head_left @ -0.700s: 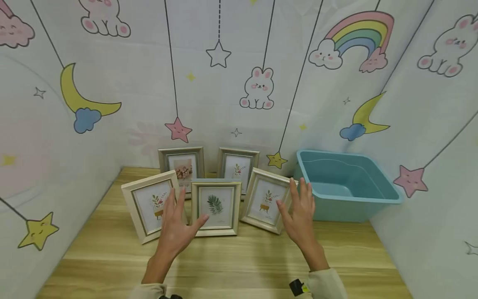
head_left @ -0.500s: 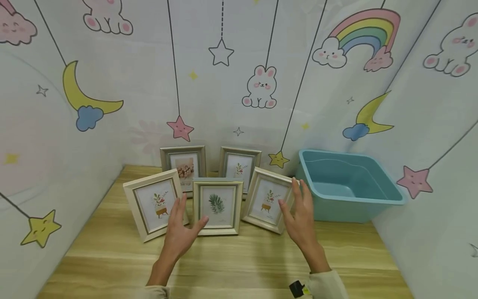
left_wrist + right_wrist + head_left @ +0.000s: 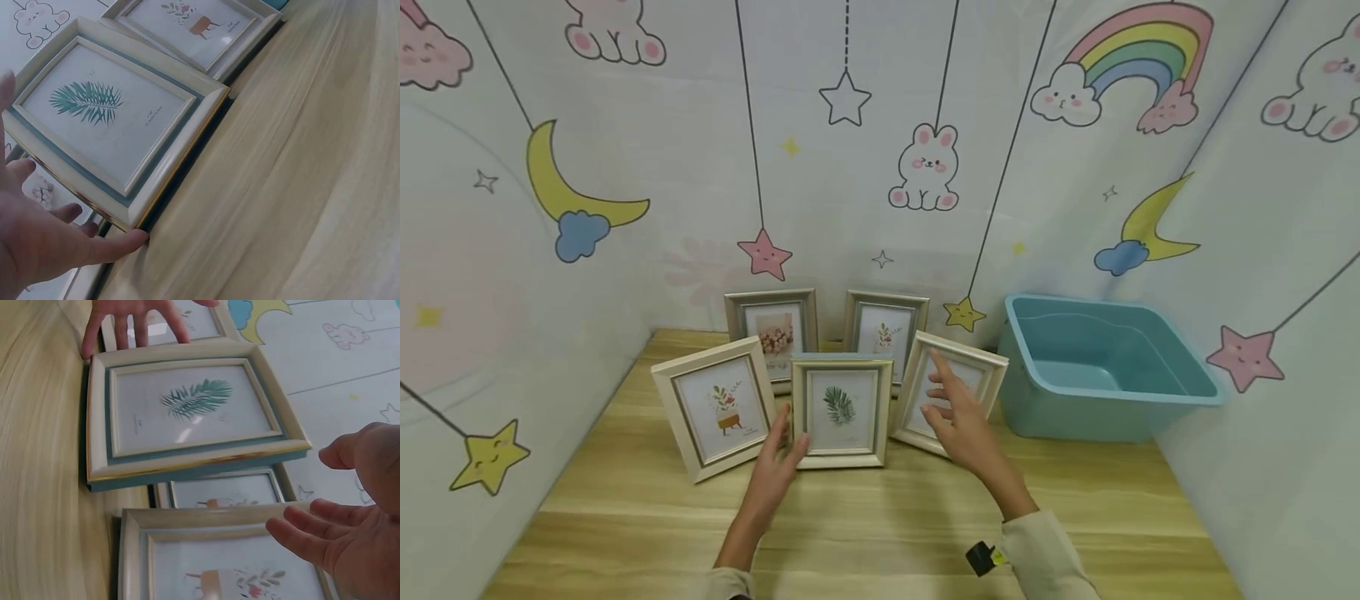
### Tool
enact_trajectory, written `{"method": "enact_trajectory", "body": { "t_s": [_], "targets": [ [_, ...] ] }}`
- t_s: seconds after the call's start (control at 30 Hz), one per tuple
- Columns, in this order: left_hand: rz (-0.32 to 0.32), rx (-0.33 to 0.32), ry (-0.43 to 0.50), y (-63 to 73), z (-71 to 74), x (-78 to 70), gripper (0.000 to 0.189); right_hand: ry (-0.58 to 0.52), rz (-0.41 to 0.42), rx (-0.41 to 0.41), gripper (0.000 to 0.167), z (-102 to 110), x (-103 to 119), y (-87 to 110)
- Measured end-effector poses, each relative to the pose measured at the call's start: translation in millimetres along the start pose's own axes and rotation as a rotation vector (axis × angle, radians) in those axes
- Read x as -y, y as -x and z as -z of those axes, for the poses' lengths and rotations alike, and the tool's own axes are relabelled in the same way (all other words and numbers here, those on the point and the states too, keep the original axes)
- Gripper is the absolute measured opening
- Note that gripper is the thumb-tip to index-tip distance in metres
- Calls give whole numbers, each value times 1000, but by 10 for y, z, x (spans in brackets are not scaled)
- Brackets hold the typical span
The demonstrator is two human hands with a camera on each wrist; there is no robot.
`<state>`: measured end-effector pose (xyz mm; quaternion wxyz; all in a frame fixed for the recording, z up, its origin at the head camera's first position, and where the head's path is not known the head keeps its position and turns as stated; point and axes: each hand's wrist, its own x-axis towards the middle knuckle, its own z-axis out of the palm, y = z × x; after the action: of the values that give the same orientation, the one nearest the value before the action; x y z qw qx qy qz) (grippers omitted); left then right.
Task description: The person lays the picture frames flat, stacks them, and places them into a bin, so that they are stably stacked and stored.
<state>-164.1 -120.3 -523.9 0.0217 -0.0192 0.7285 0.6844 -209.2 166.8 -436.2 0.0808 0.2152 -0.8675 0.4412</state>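
White sheeting printed with rabbits, stars and moons forms the backdrop [image 3: 700,125] behind a wood-grain tabletop [image 3: 857,542]. At the right, near the wall, sits a blue tub [image 3: 1090,417], set to one side perhaps to leave the middle for the frames. Five picture frames stand leaning back, likely on stands hidden behind them: a leaf-print frame [image 3: 839,410] near the centre, a near left frame [image 3: 722,417] and a near right frame [image 3: 983,368] angled at its sides, and behind them a far left frame [image 3: 775,333] and a far right frame [image 3: 883,325]. That staggering probably lets the far pair show through the gaps. The left hand [image 3: 775,462] is spread at the leaf-print frame's lower left corner, thumb in front, fingers along the side; whether the thumb touches, I cannot tell. It seems positioned to steady that edge. The right hand [image 3: 961,425], before the near right frame, grips nothing; its thumb stands well apart from its loosely bent fingers.
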Motion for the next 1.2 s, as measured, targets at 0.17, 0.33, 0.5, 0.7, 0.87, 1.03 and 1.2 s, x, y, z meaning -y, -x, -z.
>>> {"method": "enact_trajectory", "body": {
  "t_s": [0.17, 0.33, 0.5, 0.7, 0.87, 1.03, 1.2],
  "targets": [
    [-19, 55, 137, -13, 16, 45, 63, -26, 13, 124, 80, -162, -17, -175],
    [-16, 64, 217, -12, 19, 80, 63, -13, 48, 198, 81, -276, -36, -324],
    [-33, 53, 242, -5, 33, 113, 61, 21, 114, 243, 78, -375, -50, -461],
    [-54, 36, 262, 5, 21, 145, 60, 101, 118, 234, 76, -469, -68, -516],
    [-71, 18, 263, 12, -7, 170, 59, 136, 102, 217, 78, -498, -82, -506],
    [-93, -7, 271, 13, -17, 189, 58, 90, 78, 205, 78, -499, -74, -506],
    [-95, -46, 258, 34, -27, 183, 58, 41, 63, 196, 79, -479, -65, -473]
  ]
}}
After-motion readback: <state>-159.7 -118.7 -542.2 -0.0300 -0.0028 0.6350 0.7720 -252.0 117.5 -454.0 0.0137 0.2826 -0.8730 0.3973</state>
